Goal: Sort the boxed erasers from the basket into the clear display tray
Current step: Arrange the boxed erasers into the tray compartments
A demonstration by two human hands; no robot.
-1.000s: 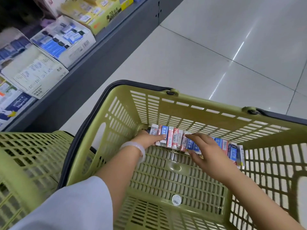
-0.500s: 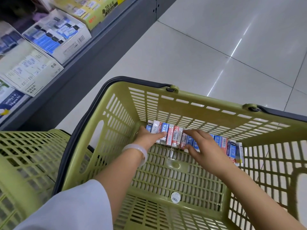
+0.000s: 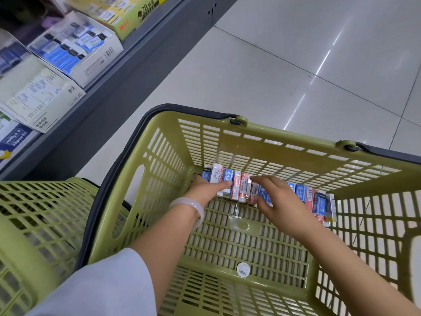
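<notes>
A pale tiled floor (image 3: 284,71) carries an olive-green basket (image 3: 296,153), with a second green basket (image 3: 41,220) just beside it. Along the left, a grey shelf (image 3: 127,65) holds stationery boxes (image 3: 77,49).

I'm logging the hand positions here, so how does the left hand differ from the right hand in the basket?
The left hand wears a pale bangle at the wrist; the right hand wears none. The left hand grips the left end of the row of boxed erasers, near the corner of the basket; the right hand reaches over the middle of the row, fingers spread. Both are down at the far wall, on the same row.
</notes>
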